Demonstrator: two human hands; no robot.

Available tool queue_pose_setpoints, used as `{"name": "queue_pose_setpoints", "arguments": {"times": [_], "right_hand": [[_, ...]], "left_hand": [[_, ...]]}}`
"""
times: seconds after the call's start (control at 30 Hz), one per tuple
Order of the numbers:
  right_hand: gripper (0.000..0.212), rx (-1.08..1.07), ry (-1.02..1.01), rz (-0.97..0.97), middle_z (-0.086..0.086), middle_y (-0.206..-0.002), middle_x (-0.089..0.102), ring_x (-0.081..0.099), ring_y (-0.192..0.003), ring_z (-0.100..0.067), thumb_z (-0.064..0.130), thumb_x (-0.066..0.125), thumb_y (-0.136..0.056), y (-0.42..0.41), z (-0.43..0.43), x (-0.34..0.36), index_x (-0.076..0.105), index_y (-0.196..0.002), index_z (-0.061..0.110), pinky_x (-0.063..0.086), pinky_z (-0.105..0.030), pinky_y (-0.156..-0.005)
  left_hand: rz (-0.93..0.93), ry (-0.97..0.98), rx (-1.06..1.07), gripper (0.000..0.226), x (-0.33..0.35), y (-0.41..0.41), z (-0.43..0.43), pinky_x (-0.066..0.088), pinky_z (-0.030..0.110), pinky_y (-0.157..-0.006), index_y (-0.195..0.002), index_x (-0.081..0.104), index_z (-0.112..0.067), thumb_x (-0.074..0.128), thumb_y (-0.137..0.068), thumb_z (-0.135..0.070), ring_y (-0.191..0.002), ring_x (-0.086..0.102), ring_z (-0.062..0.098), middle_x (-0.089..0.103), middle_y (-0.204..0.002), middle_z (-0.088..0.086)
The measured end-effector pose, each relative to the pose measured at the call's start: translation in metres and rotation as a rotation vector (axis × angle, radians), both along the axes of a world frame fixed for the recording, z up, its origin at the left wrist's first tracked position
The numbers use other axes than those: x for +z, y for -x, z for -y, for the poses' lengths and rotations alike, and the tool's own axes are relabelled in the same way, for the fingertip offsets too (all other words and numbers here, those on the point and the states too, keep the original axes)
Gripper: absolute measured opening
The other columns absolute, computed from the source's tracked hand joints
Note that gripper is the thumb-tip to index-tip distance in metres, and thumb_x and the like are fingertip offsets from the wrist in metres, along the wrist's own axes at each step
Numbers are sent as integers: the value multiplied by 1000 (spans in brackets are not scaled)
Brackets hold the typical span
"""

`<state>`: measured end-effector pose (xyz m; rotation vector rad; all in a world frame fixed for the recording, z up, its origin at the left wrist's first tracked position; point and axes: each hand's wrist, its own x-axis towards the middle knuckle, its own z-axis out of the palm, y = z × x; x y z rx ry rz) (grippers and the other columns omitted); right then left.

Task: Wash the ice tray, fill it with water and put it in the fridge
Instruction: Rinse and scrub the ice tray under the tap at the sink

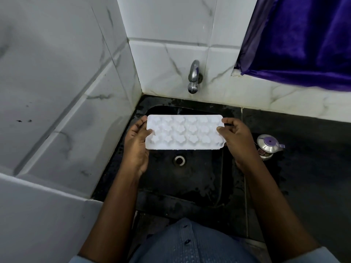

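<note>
Tray [185,132] held level over sink [199,179], just below tap [194,76]; our left hand [135,143] and right hand [237,138] pinch its short ends. Tap looks dry, so probably wash stage. Next we free one hand to open it.

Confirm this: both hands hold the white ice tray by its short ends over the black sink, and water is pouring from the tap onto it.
Wrong on one count: in the head view no water runs from the tap. The rest stands: the left hand and right hand hold the white ice tray by its short ends over the black sink.
</note>
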<state>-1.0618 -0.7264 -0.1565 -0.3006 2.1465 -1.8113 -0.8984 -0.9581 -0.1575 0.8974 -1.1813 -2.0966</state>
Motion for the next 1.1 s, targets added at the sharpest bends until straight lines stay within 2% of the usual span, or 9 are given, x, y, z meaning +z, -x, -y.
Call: {"name": "queue_pose_setpoints", "arguments": {"times": [0.1, 0.2, 0.37, 0.47, 0.6, 0.73, 0.83, 0.97, 1.1], "right_hand": [[26, -16, 40, 11, 7, -98, 78, 75, -86, -3, 25, 71, -94, -2, -1, 3, 64, -117, 34, 55, -17, -60], [37, -19, 13, 12, 4, -106, 75, 74, -87, 0, 27, 70, -97, -4, -3, 2, 60, -132, 29, 54, -20, -62], [37, 13, 14, -10, 3, -104, 77, 76, -90, -5, 17, 69, -100, -8, -7, 0, 57, -134, 27, 58, -24, -67], [34, 40, 19, -37, 2, -106, 78, 77, -94, -7, 14, 67, -101, -10, -8, -2, 58, -130, 31, 60, -24, -68], [37, 5, 40, -57, 4, -102, 78, 76, -93, -6, 13, 68, -101, -11, -8, -2, 58, -133, 27, 56, -19, -64], [35, -17, 49, -60, 7, -93, 79, 76, -88, -6, 14, 70, -99, -11, -9, 0, 59, -130, 28, 56, -20, -63], [33, -13, 34, -65, 13, -90, 78, 76, -82, -6, 10, 68, -99, -11, -7, 3, 59, -126, 28, 55, -17, -58], [26, -50, 37, -67, 9, -92, 77, 76, -84, -4, 18, 68, -98, -11, -6, 4, 61, -114, 38, 54, -18, -59], [24, -59, 35, -83, 4, -96, 76, 75, -84, -5, 19, 68, -99, -10, -5, 2, 62, -115, 35, 54, -18, -61]], "left_hand": [[18, 4, -10, 50, 3, 1, 1, 63, 30, -77, -130, 67, -8, 48, -91, 17, -109, 76, 22, 79, -121, 5], [50, 10, -2, 61, 2, 1, 1, 61, 34, -85, -140, 61, -2, 42, -87, 20, -114, 73, 25, 77, -126, 9], [67, 28, 11, 63, 6, -4, -2, 61, 37, -86, -138, 62, -4, 41, -85, 23, -113, 74, 23, 76, -128, 9], [45, 30, 33, 56, 8, -1, -4, 57, 43, -99, -140, 58, 1, 45, -91, 25, -123, 69, 30, 71, -135, 16], [43, 48, 38, 53, 14, 0, -7, 64, 26, -81, -131, 61, -5, 45, -92, 27, -105, 76, 15, 76, -120, 5], [38, 33, 27, 49, 15, 1, -4, 63, 25, -79, -123, 65, -9, 47, -92, 25, -103, 76, 16, 78, -115, 3], [49, 13, 42, 40, 16, 2, -4, 65, 34, -81, -118, 69, -9, 53, -93, 17, -103, 77, 21, 80, -112, 4], [39, 22, 52, 39, 14, 7, -6, 47, 59, -116, -133, 62, 1, 61, -96, 13, -121, 66, 38, 65, -140, 27], [28, 15, 22, 45, 13, 8, -8, 53, 54, -108, -138, 59, 5, 68, -94, 9, -110, 69, 30, 73, -126, 20]]}}
